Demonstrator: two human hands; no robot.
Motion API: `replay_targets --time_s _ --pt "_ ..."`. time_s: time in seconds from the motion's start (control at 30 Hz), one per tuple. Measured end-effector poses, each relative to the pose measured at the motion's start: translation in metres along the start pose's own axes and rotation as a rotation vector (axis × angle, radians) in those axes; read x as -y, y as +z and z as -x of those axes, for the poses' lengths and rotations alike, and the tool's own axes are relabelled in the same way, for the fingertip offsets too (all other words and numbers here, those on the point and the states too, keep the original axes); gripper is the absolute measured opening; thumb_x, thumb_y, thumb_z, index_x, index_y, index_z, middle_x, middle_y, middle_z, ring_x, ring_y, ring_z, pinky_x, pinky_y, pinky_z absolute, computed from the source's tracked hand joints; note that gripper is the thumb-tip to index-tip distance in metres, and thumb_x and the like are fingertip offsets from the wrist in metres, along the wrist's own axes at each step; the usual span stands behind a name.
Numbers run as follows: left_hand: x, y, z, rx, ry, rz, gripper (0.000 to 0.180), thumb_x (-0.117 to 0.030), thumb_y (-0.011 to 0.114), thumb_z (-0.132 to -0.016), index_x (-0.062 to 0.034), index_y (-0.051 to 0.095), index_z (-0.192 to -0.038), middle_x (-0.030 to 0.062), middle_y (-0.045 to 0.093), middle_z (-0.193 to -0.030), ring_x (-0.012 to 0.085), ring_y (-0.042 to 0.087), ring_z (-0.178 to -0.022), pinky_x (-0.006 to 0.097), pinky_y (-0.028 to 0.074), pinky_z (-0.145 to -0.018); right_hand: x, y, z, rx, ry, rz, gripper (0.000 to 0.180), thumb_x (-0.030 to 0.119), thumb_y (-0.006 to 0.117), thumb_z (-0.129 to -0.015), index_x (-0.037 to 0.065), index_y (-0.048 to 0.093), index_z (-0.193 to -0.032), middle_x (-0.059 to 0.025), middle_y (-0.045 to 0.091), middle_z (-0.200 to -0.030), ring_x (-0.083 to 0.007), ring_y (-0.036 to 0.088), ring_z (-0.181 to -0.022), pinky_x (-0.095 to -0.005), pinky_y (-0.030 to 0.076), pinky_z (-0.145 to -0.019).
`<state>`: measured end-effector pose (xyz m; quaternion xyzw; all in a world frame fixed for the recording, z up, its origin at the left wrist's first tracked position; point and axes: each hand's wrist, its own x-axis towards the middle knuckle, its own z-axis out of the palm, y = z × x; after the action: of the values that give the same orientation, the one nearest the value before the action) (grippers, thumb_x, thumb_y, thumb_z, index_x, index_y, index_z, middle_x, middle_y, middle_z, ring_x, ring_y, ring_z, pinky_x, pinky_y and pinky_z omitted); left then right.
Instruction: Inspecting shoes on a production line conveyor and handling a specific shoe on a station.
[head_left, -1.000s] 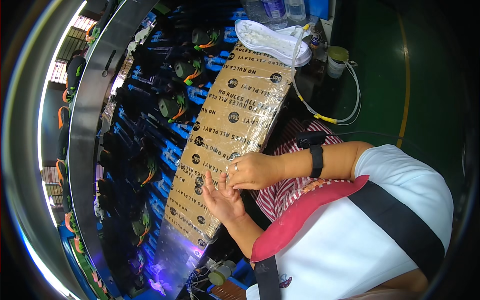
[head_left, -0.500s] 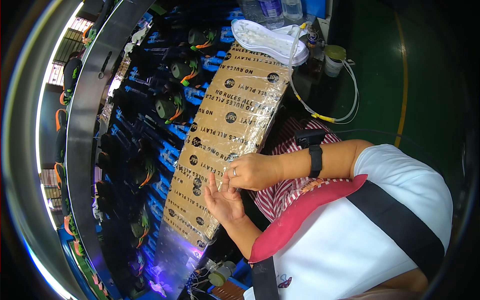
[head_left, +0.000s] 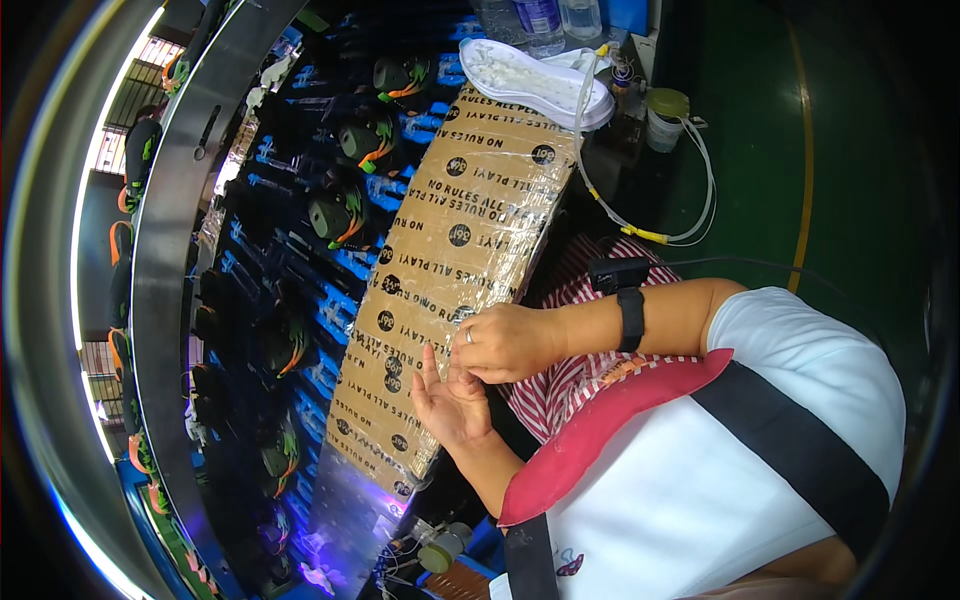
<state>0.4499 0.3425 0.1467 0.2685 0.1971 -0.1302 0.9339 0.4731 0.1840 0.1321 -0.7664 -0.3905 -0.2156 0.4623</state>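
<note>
Left hand [head_left: 452, 398]: I see it palm-up, fingers spread, empty.
Right hand [head_left: 505, 342]: fingers curled and pressed onto the left palm; whether they pinch anything, I cannot tell.
Board [head_left: 455, 250]: long, brown, printed, film-glossy, just beside both hands.
Sole [head_left: 535, 80]: white, flat, at the board's far end.

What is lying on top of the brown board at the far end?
A white shoe sole lies across the far end of the brown board, with a thin clear tube running over it. The sole hides whatever is under it.
</note>
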Motion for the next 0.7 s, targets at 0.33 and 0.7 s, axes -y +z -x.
replay_targets --time_s 0.33,0.7 --pt "0.000 -0.005 0.001 0.083 -0.005 0.026 0.047 -0.036 0.039 -0.088 -0.0065 0.030 -0.124 0.0274 0.053 -0.103 0.0237 0.057 -0.063 0.024 0.046 -0.044 -0.002 -0.011 0.000 0.043 0.159 -0.189 0.008 0.012 0.059 -0.071 0.006 0.055 -0.074 -0.0066 0.053 -0.064 -0.0264 0.054 -0.058 -0.0347 0.042 -0.049" --pt "-0.002 -0.001 0.001 0.061 -0.021 0.014 0.048 -0.038 0.035 -0.089 -0.0087 0.029 -0.126 0.0251 0.055 -0.101 0.0204 0.053 -0.056 0.022 0.040 -0.039 -0.003 -0.002 -0.001 0.000 0.044 -0.234 0.006 0.014 0.061 -0.072 0.012 0.060 -0.078 -0.0040 0.055 -0.073 -0.0250 0.056 -0.068 -0.0363 0.045 -0.061"
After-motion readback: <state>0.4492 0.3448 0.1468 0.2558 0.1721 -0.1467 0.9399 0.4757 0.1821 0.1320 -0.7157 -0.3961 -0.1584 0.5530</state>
